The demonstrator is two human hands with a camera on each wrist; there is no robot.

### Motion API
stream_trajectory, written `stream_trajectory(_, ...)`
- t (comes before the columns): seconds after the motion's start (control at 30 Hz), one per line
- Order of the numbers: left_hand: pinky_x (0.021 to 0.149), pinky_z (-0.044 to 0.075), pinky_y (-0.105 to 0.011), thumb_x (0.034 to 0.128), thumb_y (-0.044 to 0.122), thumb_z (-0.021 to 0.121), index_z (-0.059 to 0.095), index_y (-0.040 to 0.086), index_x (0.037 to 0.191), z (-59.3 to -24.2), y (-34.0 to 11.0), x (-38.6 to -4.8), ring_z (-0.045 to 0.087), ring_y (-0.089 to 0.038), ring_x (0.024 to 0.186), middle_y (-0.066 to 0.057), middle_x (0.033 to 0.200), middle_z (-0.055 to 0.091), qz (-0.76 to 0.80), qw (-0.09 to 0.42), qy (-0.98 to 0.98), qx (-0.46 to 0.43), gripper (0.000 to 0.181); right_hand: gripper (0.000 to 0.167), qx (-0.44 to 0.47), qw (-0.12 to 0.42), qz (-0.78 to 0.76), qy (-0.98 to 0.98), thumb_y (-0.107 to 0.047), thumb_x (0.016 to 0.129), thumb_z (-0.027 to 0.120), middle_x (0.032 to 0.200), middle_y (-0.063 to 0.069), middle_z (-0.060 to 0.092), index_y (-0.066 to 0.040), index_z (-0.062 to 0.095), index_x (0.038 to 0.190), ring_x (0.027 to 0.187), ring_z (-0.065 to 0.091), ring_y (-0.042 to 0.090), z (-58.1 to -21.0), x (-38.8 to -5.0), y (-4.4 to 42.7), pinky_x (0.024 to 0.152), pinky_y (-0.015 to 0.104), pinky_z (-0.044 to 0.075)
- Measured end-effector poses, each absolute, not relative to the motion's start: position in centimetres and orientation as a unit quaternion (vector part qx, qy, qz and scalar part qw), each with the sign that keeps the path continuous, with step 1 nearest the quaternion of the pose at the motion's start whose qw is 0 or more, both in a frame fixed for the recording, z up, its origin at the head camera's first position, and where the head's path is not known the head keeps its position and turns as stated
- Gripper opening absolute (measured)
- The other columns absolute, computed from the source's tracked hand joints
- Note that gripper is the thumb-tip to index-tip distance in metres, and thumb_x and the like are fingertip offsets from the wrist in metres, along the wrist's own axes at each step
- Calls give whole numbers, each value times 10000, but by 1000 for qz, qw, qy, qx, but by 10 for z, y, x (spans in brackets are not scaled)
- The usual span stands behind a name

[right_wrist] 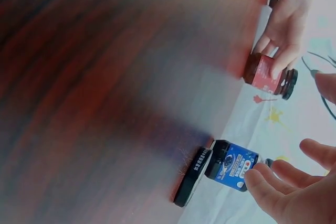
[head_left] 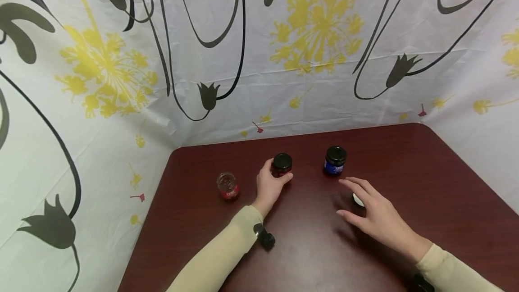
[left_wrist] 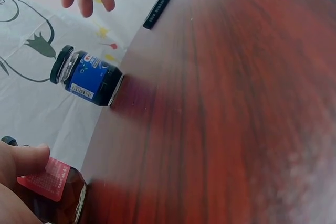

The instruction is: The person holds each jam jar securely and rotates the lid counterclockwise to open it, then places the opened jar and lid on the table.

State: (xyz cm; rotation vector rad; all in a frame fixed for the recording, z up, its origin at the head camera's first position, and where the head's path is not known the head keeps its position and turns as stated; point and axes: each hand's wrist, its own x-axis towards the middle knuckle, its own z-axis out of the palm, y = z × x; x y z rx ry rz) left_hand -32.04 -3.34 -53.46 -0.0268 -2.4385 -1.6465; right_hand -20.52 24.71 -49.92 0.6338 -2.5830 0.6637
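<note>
My left hand (head_left: 270, 187) grips a red-labelled jar (head_left: 282, 164) with a dark lid, which stands on the table; its label (left_wrist: 50, 179) shows beside the thumb in the left wrist view. My right hand (head_left: 381, 220) hovers with its fingers spread, holding nothing, above a loose black lid (head_left: 358, 200) with a white inside. In the right wrist view that lid (right_wrist: 193, 177) lies flat near a blue-labelled jar (right_wrist: 232, 165). The blue-labelled jar (head_left: 335, 161) stands upright with its dark lid on, behind the loose lid.
An open glass jar (head_left: 228, 186) with a red label stands left of my left hand. The dark red table (head_left: 308, 256) ends at the back against a patterned white cloth (head_left: 251, 80), which also hangs at both sides.
</note>
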Motion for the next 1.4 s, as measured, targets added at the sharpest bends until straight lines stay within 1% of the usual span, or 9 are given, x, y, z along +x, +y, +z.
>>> stream_trajectory(0.17,933,509,-428,779,225,892,614,195,1324,-533,-35,-321,638,-161,1079,32,1178,685,-559,104,-823,-12,613,764,218,193,244,-925,-418,821,834,1442,-40,477,-293,480,1485,1236,522,140,-499,-206,248,865,413,492)
stream_trajectory(0.4,920,520,-423,777,218,893,616,191,1317,-531,-36,-319,646,-156,1060,27,1176,687,-558,112,-822,-22,608,759,215,192,240,-927,-427,825,828,1444,-53,471,-306,476,1487,1222,525,124,-500,-207,250,852,399,491)
stream_trajectory(0.67,913,528,-400,777,221,894,616,213,1320,-532,-41,-314,653,-128,1051,50,1165,687,-568,100,-817,-22,610,749,213,188,240,-928,-433,829,823,1443,-50,472,-307,480,1482,1227,524,131,-500,-207,250,855,421,498)
stream_trajectory(0.8,909,529,-407,765,221,902,615,198,1326,-532,-44,-313,660,-155,1053,31,1157,695,-568,106,-816,-20,631,738,211,186,240,-929,-439,834,817,1441,-57,471,-310,482,1479,1228,518,119,-501,-207,249,858,414,494)
stream_trajectory(0.97,904,531,-413,755,231,908,617,196,1326,-529,-47,-310,666,-147,1038,24,1144,703,-561,113,-820,-19,642,729,214,187,245,-927,-427,837,818,1441,-52,473,-305,488,1476,1232,518,125,-501,-206,249,862,408,487)
stream_trajectory(1.17,913,525,-418,754,273,909,615,217,1338,-526,-52,-304,648,-135,1058,42,1165,692,-550,111,-828,-18,657,724,213,183,249,-927,-425,841,815,1439,-63,471,-312,485,1476,1239,511,123,-501,-207,247,877,404,478)
stream_trajectory(1.4,904,532,-420,764,308,902,611,233,1340,-524,-56,-297,649,-129,1050,54,1165,689,-553,101,-826,-29,650,721,213,185,250,-926,-417,842,815,1436,-72,472,-313,486,1476,1238,510,117,-502,-208,246,886,360,457)
